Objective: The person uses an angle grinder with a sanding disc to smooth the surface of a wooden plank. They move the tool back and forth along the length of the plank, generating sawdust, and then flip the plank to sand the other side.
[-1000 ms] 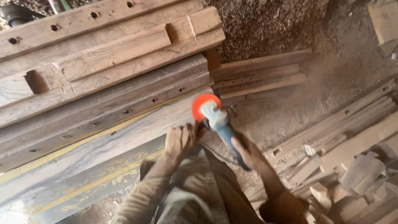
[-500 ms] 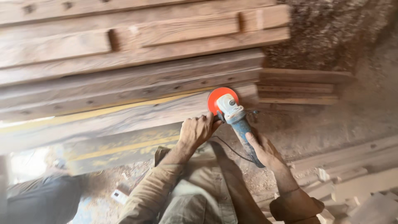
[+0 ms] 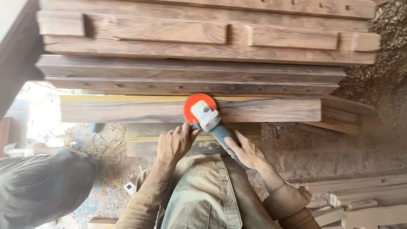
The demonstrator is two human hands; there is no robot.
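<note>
Both hands were on the angle grinder (image 3: 208, 120) at mid-frame: the left hand (image 3: 173, 144) closed around its front just beside the orange disc guard (image 3: 199, 104), the right hand (image 3: 248, 152) wrapped round the blue body further back. The disc sat against the brown plank (image 3: 127, 111) running across the centre, stacked timbers (image 3: 190, 46) filling the top, another person's grey-clothed leg (image 3: 42, 186) at lower left
</note>
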